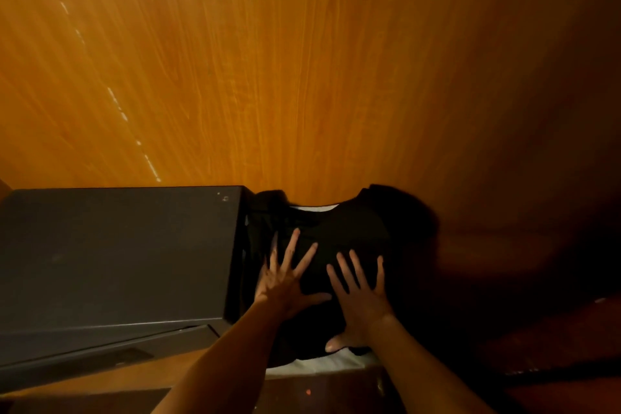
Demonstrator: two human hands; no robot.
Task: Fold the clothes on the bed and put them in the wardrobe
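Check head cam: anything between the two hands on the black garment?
Nothing but cloth. In the head view, the left hand and right hand lie flat and spread on the black folded garment; only bare black fabric separates them.

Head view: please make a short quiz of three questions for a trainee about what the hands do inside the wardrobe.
1. True or false: both hands press flat on the black folded garment.
2. What stands directly to the left of the garment?
A. a dark box
B. a lamp
C. a mirror
3. Fill in: under the garment shows a ____ cloth.

Key:
1. True; left hand and right hand lie with spread fingers.
2. A, the dark box.
3. white.
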